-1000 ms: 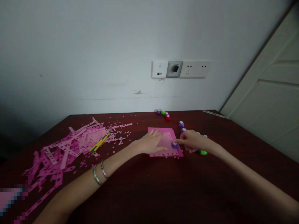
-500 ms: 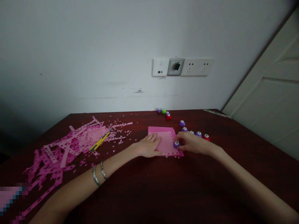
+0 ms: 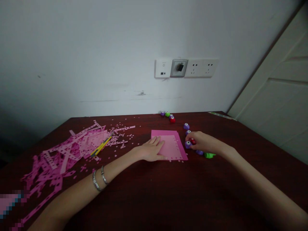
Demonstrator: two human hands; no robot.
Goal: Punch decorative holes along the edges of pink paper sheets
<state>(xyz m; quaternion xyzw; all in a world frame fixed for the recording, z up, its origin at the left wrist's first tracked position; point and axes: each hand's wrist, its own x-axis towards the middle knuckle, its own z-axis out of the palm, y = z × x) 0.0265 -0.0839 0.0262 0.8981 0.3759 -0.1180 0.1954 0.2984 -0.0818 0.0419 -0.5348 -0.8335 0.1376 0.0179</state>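
My left hand lies flat with spread fingers on a light pink paper sheet, which rests on darker pink paper. Small punched holes run along the light sheet's right and bottom edges. My right hand is just right of the papers, its fingers closed around a purple paper punch. Close by, a red punch shows partly between the fingers. More punches surround this hand: a purple one farther back, another purple one under the palm side, and a green one.
Pink punched strips are heaped on the left of the dark red table, with a yellow cutter knife on them. Tiny paper bits are scattered around. Several punches stand near the wall. Wall sockets sit above.
My right hand has moved right, carrying the purple punch off the paper's edge to the other punches. Holes along the right edge now show. My left hand stays on the paper.
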